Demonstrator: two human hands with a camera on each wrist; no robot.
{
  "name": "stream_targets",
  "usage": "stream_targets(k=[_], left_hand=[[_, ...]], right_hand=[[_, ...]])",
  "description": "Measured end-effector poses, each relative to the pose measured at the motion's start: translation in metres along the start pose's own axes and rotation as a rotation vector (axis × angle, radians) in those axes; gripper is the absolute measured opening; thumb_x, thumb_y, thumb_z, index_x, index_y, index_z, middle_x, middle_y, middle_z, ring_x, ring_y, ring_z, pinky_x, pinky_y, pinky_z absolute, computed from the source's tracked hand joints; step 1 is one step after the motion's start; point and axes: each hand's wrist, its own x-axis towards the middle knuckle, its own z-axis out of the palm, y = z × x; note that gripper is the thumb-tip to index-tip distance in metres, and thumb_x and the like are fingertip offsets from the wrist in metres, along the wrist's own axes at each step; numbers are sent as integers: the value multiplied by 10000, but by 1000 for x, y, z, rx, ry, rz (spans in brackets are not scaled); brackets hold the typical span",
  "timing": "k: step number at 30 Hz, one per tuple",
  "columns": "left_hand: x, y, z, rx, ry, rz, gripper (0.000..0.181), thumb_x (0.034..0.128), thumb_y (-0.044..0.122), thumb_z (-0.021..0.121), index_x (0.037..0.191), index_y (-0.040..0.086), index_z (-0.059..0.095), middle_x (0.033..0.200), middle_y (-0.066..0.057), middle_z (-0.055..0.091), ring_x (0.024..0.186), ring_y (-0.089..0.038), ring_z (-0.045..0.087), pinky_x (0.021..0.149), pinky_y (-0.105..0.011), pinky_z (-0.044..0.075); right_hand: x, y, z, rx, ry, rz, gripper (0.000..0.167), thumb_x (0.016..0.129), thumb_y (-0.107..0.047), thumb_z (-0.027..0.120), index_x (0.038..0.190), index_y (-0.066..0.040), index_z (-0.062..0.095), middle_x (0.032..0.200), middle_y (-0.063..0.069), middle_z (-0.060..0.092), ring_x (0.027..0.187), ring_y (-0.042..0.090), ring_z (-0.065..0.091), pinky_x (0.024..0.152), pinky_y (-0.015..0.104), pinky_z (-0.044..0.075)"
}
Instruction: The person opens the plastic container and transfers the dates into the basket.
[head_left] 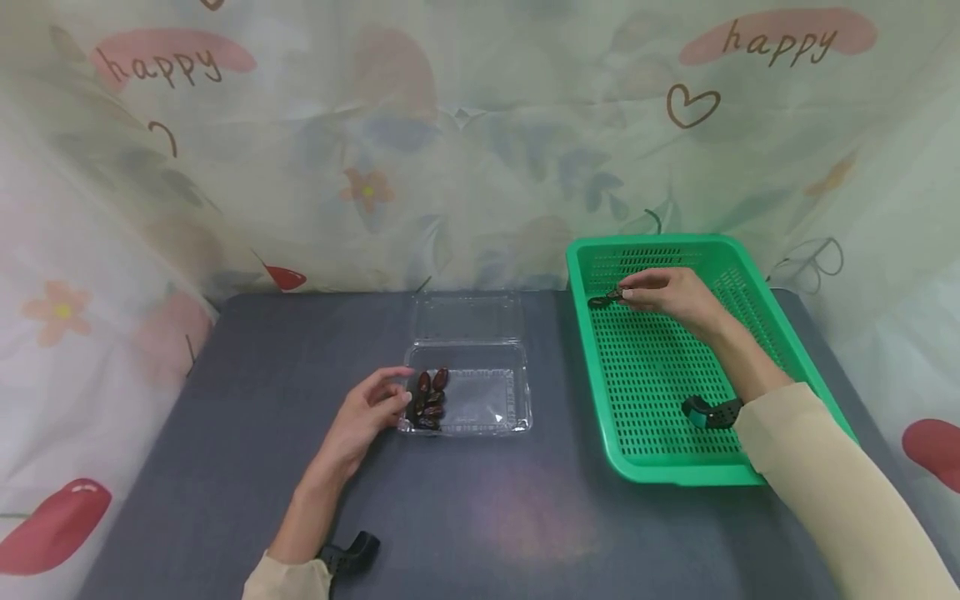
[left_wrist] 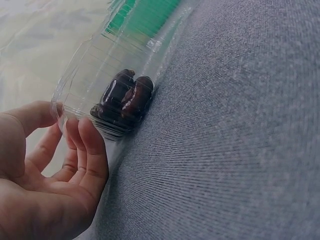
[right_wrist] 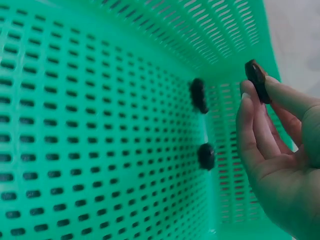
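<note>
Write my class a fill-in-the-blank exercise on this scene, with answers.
The basket is coloured ____.
The hand touching the clear container is the ____ one.
Besides the date in the right hand, the right wrist view shows ____ loose dates.
One word appears twice on the backdrop: ____.

Answers: green; left; two; happy.

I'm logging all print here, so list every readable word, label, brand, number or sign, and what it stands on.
"happy", on the curtain, upper left of the head view.
"happy", on the same curtain, upper right.
No readable text on the basket or clear box.
</note>
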Motion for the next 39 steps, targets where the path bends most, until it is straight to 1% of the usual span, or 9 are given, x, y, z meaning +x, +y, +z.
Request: stream_targets(k=[3,7,12,19,22,25,31,35,39], left_hand=[[0,0,0,3,2,2,369,977,170,645,1336,139,567,985,-111,555,796,-204,562,733,-356,521],[0,0,0,3,4,3,363,976,170,645,1332,156,573,989,-110,559,793,-210,564,730,-361,524],[0,1,0,2,10,0,353,975,163,645,1322,179,580,996,-107,562,798,-215,563,726,-363,528],[2,1,1,8,-6,9,361,973,187,653,1326,179,578,984,-100,563,795,-209,553,729,-368,526],[3,1,2,10,-7,10,354,971,183,655,1318,185,584,981,-98,565,792,-206,554,724,-364,525],[3,1,1,9,-6,16,354,971,176,654,1318,177,585,980,-97,568,792,-203,556,723,-359,526],[2,1,0,17,-1,20,360,973,170,649,1326,149,579,981,-100,566,796,-199,556,728,-360,527],[1,0,0,25,7,13,364,974,173,650,1329,143,578,983,-103,563,790,-204,565,729,-361,524],[-1,-1,1,31,7,9,371,976,184,649,1336,139,573,994,-111,562,787,-206,574,732,-355,523]], right_hand=[[3,8,-2,2,-22,13,449,973,-160,652,1345,63,538,1234,134,645,1056,139,673,988,437,474],[7,18,-2,-28,-55,26,448,995,-137,613,1369,85,506,1301,239,588,1060,149,672,986,428,476],[13,25,2,-43,-62,49,442,999,-115,600,1372,101,501,1349,299,534,1027,139,682,977,429,483],[13,32,4,-82,-60,115,446,979,-143,640,1362,60,541,1349,273,550,1010,157,696,921,371,520],[13,34,4,-61,-70,116,445,973,-147,650,1356,56,550,1345,267,556,1033,181,691,910,358,527],[14,35,5,-79,-65,124,440,955,-181,680,1331,28,587,1302,241,599,1024,188,693,888,351,539],[16,36,5,-176,-74,165,411,936,-201,708,1278,14,639,1171,178,687,956,181,706,825,338,561],[18,38,5,-242,-106,159,399,929,-226,718,1263,-14,663,1168,148,694,938,183,705,808,343,563],[17,39,5,-296,-150,145,393,935,-237,709,1261,-22,668,1222,169,666,943,189,700,829,370,557]])
